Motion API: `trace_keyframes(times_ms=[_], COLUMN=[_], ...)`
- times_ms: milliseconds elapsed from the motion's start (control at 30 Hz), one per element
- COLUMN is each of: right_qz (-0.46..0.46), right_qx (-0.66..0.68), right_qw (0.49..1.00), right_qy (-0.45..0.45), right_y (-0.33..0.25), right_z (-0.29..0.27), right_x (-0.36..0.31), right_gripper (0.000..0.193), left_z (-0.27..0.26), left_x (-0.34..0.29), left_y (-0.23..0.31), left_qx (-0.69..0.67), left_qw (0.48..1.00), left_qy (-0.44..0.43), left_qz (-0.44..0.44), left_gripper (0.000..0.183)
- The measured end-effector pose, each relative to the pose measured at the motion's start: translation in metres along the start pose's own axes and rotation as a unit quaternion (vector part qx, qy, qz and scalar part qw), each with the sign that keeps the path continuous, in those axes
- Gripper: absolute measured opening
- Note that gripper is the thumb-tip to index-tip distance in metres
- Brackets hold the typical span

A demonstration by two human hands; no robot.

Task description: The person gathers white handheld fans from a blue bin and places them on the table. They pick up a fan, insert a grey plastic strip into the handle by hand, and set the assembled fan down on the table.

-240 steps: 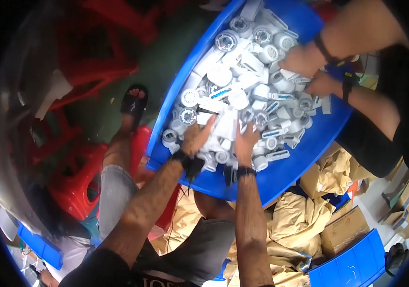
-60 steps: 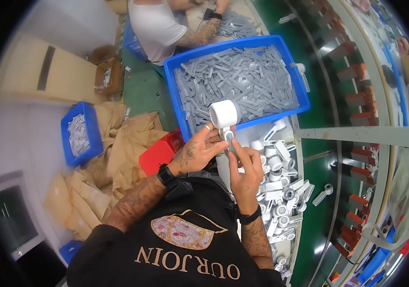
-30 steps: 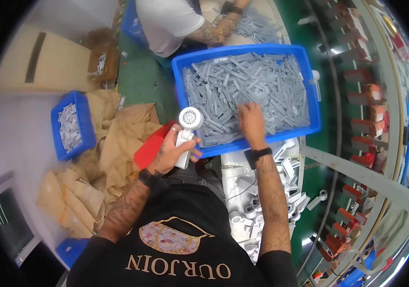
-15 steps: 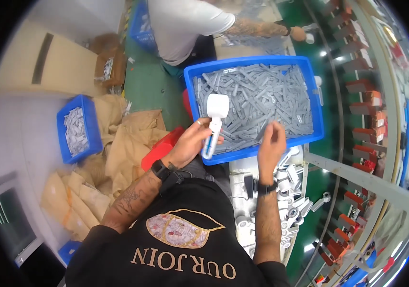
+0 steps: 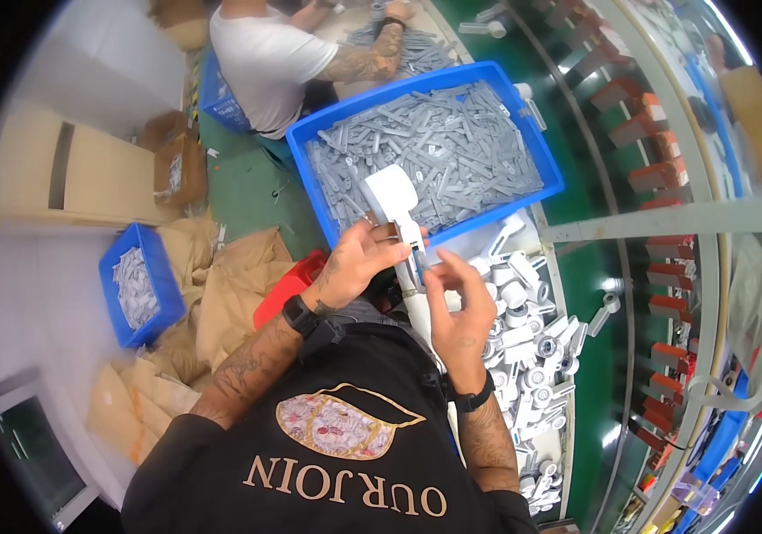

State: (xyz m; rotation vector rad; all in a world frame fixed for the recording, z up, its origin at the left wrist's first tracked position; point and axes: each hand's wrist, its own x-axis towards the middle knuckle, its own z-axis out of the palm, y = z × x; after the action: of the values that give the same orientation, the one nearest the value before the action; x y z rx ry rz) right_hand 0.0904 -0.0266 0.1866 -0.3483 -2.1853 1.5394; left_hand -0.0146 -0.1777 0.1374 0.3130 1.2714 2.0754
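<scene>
My left hand (image 5: 361, 258) is closed round the handle of a white plastic housing (image 5: 392, 194), which has a drum-shaped head at the top and a slim handle. A dark slot with a bit of blue shows on that handle. At its lower end my right hand (image 5: 461, 311) pinches with thumb and fingers. A slim grey plastic strip (image 5: 417, 263) lies along the handle there, partly hidden by the fingers. Just beyond both hands is a blue bin (image 5: 541, 165) heaped with similar grey strips (image 5: 434, 151).
White housings (image 5: 532, 343) lie piled on the worktable to the right. Orange-red holders (image 5: 661, 173) line the rack beyond a green belt (image 5: 608, 356). A co-worker in a white shirt (image 5: 265, 67) sits ahead. Brown sacks (image 5: 234, 285) and a smaller blue bin (image 5: 172, 303) stand left.
My right hand has come left from the bin's near edge to the housing's handle. The left hand still holds the housing, now tilted more. The view has shifted, showing more of the pile.
</scene>
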Motion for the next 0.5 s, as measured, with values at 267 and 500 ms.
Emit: trace_keyframes(times_ms=[267, 500], right_qz=[-0.069, -0.153], right_qx=[-0.062, -0.180], right_qw=[0.996, 0.971], right_qy=[-0.003, -0.020], right_y=[0.009, 0.024], right_z=[-0.019, -0.026], right_x=[0.005, 0.004], right_gripper=[0.027, 0.037], left_z=[0.026, 0.027], left_x=[-0.005, 0.003], left_y=[-0.007, -0.016], left_qx=[0.098, 0.147], left_qw=[0.994, 0.988], left_qy=[0.002, 0.025], left_qz=[-0.043, -0.046], left_gripper=[0.054, 0.050])
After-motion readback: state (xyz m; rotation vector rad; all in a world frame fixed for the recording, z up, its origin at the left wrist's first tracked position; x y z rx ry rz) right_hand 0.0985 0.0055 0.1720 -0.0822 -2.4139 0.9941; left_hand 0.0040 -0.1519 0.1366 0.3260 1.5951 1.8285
